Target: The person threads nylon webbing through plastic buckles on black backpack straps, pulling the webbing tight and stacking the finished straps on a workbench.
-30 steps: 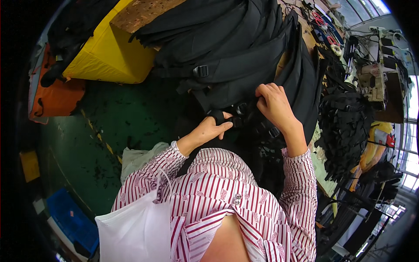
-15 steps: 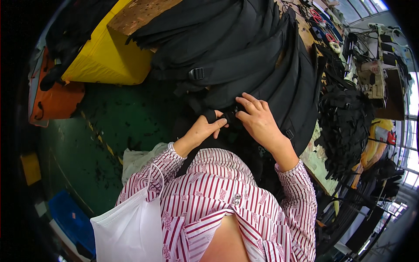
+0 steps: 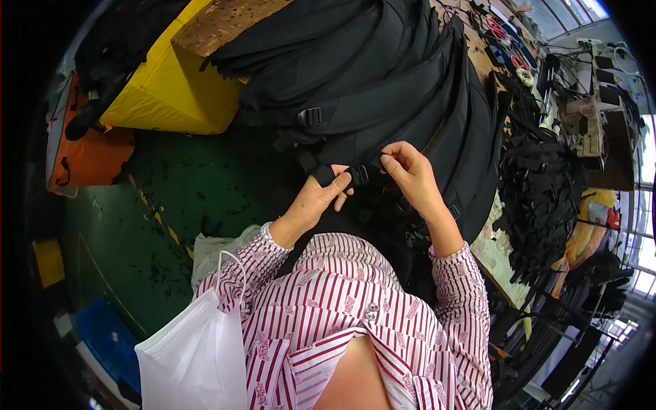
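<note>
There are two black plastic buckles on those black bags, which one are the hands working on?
The lower buckle, pinched between the left hand and right hand. The upper buckle sits untouched on a strap farther up the bag pile.

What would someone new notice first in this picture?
Both hands meet at centre: the left hand and right hand pinch a black strap and its buckle. Above them lies a pile of black bags, with a yellow bin at upper left.
</note>
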`<action>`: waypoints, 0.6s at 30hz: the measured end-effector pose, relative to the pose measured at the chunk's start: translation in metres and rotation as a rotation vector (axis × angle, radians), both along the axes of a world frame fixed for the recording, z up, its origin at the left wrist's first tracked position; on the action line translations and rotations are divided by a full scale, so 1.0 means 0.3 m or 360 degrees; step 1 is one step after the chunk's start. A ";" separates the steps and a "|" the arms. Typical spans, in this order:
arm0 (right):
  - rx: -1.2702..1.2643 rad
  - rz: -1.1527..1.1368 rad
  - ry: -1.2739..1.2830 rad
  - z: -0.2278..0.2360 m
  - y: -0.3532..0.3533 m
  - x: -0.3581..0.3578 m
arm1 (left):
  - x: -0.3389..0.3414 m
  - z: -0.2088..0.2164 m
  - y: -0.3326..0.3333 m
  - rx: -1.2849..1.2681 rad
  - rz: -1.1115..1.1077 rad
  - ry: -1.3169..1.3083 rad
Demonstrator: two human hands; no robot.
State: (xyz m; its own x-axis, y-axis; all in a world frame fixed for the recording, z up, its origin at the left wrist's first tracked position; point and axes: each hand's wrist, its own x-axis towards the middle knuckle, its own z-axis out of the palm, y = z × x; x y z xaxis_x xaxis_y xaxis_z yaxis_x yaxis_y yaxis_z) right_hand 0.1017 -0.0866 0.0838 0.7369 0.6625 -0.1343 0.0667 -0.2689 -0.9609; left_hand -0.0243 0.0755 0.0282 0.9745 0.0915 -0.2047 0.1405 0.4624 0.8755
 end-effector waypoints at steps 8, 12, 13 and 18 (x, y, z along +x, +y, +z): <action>-0.0072 0.0103 0.0142 -0.002 0.000 0.015 | 0.012 0.010 -0.006 -0.0096 0.0067 0.0047; -0.0068 0.0145 0.0176 0.004 0.004 0.018 | 0.021 0.005 -0.015 -0.0092 0.0039 0.0024; -0.0078 0.0156 0.0191 -0.001 0.002 0.021 | 0.024 0.006 -0.019 -0.0106 0.0031 0.0022; -0.0051 0.0163 0.0281 -0.004 -0.001 0.026 | 0.028 0.010 -0.023 -0.0113 0.0018 0.0026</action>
